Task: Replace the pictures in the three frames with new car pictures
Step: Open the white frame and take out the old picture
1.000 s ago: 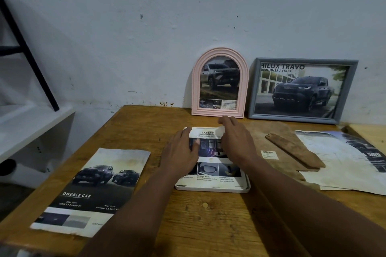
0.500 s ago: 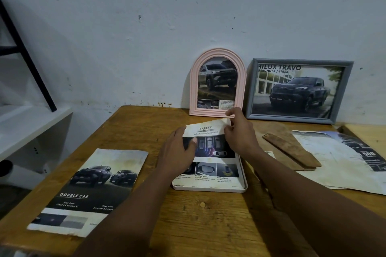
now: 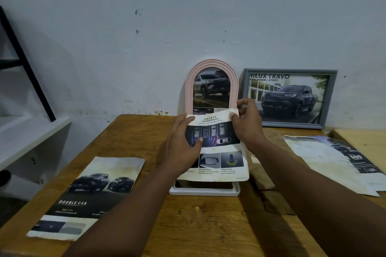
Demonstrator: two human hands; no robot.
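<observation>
Head view: your left hand (image 3: 183, 146) and right hand (image 3: 248, 124) each pinch the safety picture (image 3: 222, 153) in their grip, tilted above the white frame (image 3: 204, 192) on the tabletop (image 3: 198, 229). The pink frame (image 3: 189, 94) stands at 12 o'clock.

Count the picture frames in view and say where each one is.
3: pink frame and grey frame leaning on the wall; white frame flat on the table, partly under the sheet.

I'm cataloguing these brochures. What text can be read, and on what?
"SAFETY": held sheet
"HILUX TRAVO", "RERUNNER / 4TREX": grey-framed picture
"DOUBLE CAB": left brochure
"500": right paper
Small print on all of them: too blurred to read.
</observation>
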